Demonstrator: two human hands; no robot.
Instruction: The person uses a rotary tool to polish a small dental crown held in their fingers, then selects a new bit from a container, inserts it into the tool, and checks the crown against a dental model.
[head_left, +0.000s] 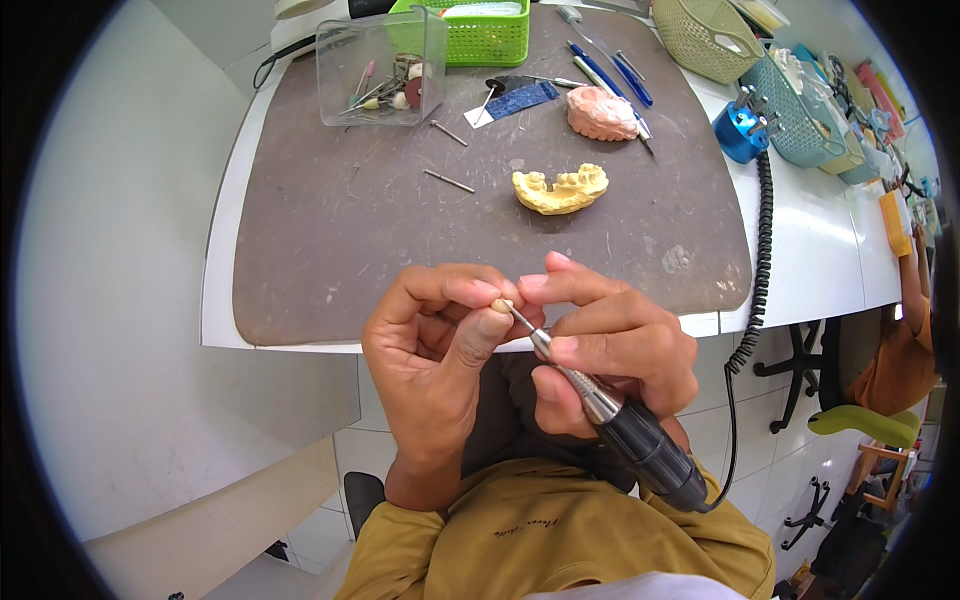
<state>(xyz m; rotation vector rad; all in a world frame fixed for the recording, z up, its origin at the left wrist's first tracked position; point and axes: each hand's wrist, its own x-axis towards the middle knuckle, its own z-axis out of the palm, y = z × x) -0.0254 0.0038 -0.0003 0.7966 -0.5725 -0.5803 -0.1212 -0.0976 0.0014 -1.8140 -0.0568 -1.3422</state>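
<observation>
On the near side of the yellow teeth model point(560, 198), the left hand point(425, 372) pinches a small pale piece point(499, 305) between closed thumb and fingertips, while the right hand point(625, 345) curls its fingers around a drill point(655, 455) pointed at that piece.

Handpiece point(645, 445) pointing at a small pale piece point(501, 305)

The cream, tooth-like piece is sitting pinched in the left hand's point(428, 345) fingertips, partly hidden. Silver-nosed and black-bodied, the handpiece is slanting through the right hand's point(628, 345) grip, its rear trailing rightward below that hand, its slim metal bit point(520, 320) ending at the piece between both hands.
</observation>
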